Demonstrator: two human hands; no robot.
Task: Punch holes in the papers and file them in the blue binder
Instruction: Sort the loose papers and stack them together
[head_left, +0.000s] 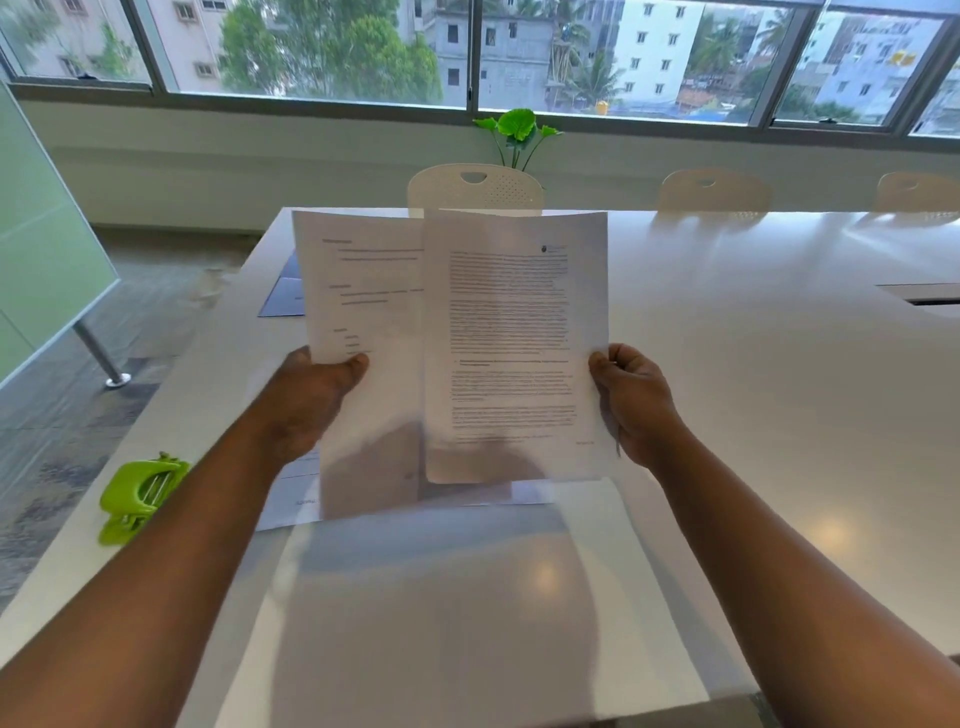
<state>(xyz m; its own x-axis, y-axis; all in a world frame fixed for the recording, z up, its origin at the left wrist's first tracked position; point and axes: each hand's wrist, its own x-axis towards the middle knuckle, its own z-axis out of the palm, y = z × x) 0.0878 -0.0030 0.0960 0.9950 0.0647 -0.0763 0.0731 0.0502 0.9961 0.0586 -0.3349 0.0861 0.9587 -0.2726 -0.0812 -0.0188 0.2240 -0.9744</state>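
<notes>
Because the sheets want squaring before punching, we hold two printed white papers (514, 343) upright above the white desk (753, 364), left hand (311, 400) and right hand (634, 400) each closed on an edge, green hole punch (140, 496) near our left forearm, blue binder (284, 291) behind.

white table (753, 364) | cream chairs (475, 189) far side | wide window (467, 47) w/ daylight | plant (517, 130)

blue binder (283, 293) mostly hidden behind held papers (511, 343), their print blurred
</notes>
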